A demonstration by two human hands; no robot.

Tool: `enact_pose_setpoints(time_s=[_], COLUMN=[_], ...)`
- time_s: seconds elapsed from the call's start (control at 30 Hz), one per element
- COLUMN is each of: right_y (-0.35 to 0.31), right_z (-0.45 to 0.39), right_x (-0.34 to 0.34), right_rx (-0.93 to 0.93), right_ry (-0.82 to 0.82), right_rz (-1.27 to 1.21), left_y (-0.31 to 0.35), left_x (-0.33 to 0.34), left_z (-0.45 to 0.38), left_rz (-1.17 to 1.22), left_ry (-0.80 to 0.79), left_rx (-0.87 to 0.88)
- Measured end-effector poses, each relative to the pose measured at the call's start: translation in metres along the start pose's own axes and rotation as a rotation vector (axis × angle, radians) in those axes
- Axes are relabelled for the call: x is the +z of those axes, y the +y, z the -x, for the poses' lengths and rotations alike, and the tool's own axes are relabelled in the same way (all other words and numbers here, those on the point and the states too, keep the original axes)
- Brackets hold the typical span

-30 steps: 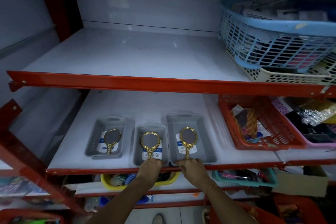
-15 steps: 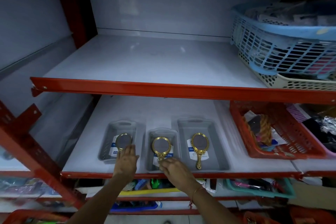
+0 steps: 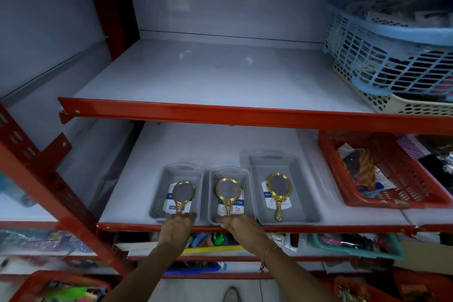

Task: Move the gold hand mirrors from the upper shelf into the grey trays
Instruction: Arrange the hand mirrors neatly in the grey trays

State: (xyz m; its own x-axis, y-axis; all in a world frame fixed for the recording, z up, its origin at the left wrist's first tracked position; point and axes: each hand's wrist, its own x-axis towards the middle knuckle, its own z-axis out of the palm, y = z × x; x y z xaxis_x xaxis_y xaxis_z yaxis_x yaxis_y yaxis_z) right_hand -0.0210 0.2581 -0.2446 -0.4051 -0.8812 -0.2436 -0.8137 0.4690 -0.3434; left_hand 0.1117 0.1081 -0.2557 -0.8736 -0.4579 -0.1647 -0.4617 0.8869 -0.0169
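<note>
Both hands lie loosely spread at the lower shelf's front lip, left hand touching the left gold mirror's handle, right hand at the middle grey tray's rim below its mirror, third mirror right, red basket beyond, upper shelf above

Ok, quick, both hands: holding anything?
Left hand: open, fingertips at the left mirror handle, not gripping.
Right hand: at the middle tray front edge; grip cannot be told.
</note>
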Motion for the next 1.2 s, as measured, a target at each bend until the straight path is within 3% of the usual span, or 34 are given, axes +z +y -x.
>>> enact_pose_setpoints(time_s=[0.5, 1.0, 1.2], right_y=[-0.003, -0.009, -0.025], right_z=[0.0, 0.006, 0.025], right_x=[0.005, 0.001, -0.039], right_rx=[0.003, 0.008, 0.033], right_ry=[0.049, 0.07, 0.255], right_rz=[0.12, 0.075, -0.05], left_y=[0.031, 0.028, 0.029], left_x=[-0.015, -0.024, -0.055], left_z=[0.006, 0.01, 0.011], left_rz=[0.061, -0.018, 0.062], left_ry=[0.007, -0.065, 0.112], left_rx=[0.016, 0.057, 0.054])
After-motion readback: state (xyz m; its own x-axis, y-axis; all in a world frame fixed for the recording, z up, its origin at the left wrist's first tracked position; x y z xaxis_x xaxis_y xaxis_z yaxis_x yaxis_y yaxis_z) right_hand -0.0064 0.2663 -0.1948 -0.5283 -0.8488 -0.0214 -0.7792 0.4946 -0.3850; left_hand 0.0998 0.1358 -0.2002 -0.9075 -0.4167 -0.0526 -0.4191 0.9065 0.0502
